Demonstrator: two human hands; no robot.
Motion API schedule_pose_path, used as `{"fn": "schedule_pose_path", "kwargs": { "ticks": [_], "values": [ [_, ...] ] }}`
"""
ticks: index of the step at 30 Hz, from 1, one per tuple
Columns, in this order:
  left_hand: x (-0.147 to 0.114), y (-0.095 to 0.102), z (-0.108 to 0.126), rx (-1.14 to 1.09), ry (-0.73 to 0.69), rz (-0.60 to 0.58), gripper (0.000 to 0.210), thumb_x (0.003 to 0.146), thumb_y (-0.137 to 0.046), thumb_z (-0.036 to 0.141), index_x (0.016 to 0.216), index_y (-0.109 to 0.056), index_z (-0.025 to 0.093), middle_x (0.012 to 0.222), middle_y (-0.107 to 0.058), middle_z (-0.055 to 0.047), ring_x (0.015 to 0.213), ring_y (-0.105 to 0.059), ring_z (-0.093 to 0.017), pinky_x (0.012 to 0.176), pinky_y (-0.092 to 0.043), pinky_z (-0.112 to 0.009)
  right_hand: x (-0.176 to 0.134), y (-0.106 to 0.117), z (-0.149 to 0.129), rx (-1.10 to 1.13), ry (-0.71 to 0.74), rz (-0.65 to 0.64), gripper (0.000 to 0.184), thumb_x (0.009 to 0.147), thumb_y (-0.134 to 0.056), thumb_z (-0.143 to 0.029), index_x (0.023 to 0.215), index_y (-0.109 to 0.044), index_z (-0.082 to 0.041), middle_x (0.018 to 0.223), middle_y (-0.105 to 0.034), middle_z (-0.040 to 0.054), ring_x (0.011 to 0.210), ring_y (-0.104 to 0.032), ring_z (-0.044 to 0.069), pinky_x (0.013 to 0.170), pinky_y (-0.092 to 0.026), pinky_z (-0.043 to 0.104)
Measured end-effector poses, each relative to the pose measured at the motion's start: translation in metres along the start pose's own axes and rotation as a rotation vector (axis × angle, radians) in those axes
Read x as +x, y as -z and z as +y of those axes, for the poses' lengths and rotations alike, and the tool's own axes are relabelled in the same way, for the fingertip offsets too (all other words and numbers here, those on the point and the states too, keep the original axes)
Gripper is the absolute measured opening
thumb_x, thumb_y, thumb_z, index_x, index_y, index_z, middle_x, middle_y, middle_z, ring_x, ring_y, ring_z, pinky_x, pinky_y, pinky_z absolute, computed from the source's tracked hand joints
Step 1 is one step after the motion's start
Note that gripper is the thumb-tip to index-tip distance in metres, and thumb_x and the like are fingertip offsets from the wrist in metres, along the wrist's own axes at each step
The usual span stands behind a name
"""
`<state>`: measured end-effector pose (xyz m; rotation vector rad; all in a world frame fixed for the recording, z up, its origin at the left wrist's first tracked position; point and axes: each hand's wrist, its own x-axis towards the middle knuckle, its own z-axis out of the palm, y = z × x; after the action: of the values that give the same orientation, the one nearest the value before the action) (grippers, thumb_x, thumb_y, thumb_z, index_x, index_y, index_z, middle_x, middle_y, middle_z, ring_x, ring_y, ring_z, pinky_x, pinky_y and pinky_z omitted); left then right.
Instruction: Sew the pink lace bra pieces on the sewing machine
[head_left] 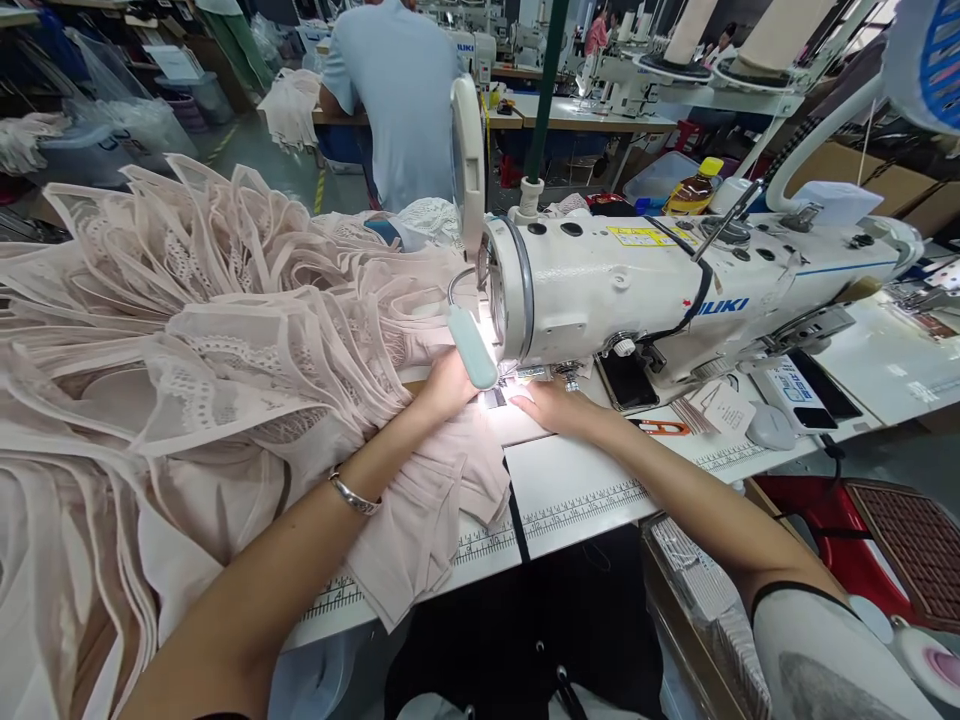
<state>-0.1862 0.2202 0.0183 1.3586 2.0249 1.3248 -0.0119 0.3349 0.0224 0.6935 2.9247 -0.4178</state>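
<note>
My left hand (448, 386) rests on beige lace-trimmed garments (247, 330), close to the needle area of a white sewing machine (600, 275). A small grey-green paddle-shaped piece (472, 347) covers most of its fingers, so its grip is hidden. On the other side of the needle, my right hand (559, 405) lies low on the machine bed, thumb and fingers apart, fingertips washed out by the bright work light. Between both hands shows a small dark plate (495, 398). Loose beige panels (427, 510) hang over the table's front edge below my left forearm.
A phone (628, 380), an orange-handled cutter (660, 427) and paper tags (720, 405) lie right of my right hand. A printed ruler (592, 505) runs along the table edge. Behind the machine stands a yellow-capped bottle (694, 188); a person in light blue (397, 90) sits ahead.
</note>
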Motion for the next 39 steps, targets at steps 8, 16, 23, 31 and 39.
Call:
{"fn": "schedule_pose_path", "kwargs": {
  "ticks": [8,16,23,31,39],
  "values": [
    [0.012,-0.001,-0.014,0.199,-0.003,0.032,0.023,0.072,-0.063,0.022,0.057,-0.046,0.023,0.061,-0.059,-0.002,0.07,-0.062,-0.021,0.068,-0.052,-0.033,-0.007,0.007,-0.003,-0.083,-0.04,0.011,0.043,0.103,-0.042,-0.041,0.138,-0.06,-0.022,0.127,-0.068,0.0151,0.115,-0.064,0.033,0.096,-0.05,0.043],
    [-0.006,-0.001,-0.01,0.316,0.003,0.062,0.02,0.073,-0.057,0.015,0.061,-0.044,0.024,0.074,-0.061,-0.005,0.077,-0.061,-0.024,0.072,-0.052,-0.037,-0.026,-0.001,0.0,-0.06,0.093,0.064,0.047,0.103,-0.04,-0.033,0.147,-0.052,-0.02,0.141,-0.062,0.0142,0.122,-0.06,0.032,0.1,-0.046,0.047],
    [-0.013,0.003,-0.003,0.344,0.031,0.001,0.01,0.075,-0.054,0.012,0.076,-0.054,0.022,0.085,-0.065,-0.006,0.08,-0.063,-0.024,0.074,-0.052,-0.036,-0.025,-0.002,-0.003,-0.051,0.057,0.03,0.05,0.101,-0.039,-0.034,0.149,-0.049,-0.022,0.14,-0.062,0.014,0.109,-0.064,0.033,0.089,-0.049,0.043],
    [0.0,-0.004,0.005,0.298,-0.055,-0.117,0.012,0.076,-0.062,0.025,0.07,-0.052,0.022,0.076,-0.063,-0.003,0.077,-0.061,-0.022,0.075,-0.051,-0.034,0.0,-0.001,0.009,-0.018,0.092,-0.054,0.038,0.098,-0.04,-0.034,0.126,-0.062,-0.021,0.103,-0.074,0.0095,0.091,-0.065,0.027,0.084,-0.05,0.037],
    [-0.005,-0.005,0.005,0.228,0.024,-0.092,0.009,0.089,-0.046,0.024,0.08,-0.051,0.023,0.085,-0.065,-0.006,0.082,-0.061,-0.022,0.077,-0.05,-0.032,-0.003,0.0,0.016,-0.129,0.016,0.023,0.036,0.097,-0.043,-0.036,0.117,-0.068,-0.021,0.109,-0.073,0.0135,0.103,-0.062,0.034,0.091,-0.049,0.045]
  ]
}}
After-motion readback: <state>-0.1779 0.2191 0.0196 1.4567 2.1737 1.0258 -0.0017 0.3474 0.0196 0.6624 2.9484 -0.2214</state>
